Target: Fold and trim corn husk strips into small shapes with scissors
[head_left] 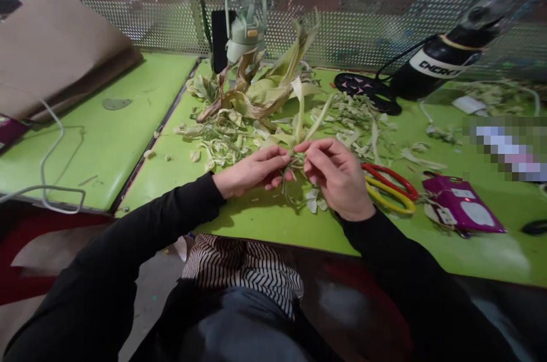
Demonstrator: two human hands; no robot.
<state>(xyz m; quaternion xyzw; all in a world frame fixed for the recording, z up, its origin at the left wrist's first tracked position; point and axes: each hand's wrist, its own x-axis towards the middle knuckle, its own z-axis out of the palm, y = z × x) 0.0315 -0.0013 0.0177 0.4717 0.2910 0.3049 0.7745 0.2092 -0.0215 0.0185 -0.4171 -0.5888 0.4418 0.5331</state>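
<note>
With the scissors (pixel 393 187) as landmark, the pale leaf strips (pixel 301 114) stand up to their left, gathered at the base above the worktop (pixel 256 225). The left hand (pixel 258 168) pinches that base, fingertips closed on it. The right hand (pixel 335 171), just beside the scissors, is loosely curled, forefinger reaching to the same spot; whether it grips a strand I can't tell. The step in hand looks like fine fingertip work on this bunch. The next move calls for a steady left pinch and light right fingers, clear of the loose scraps (pixel 252 102) farther back-left of the scissors
</note>
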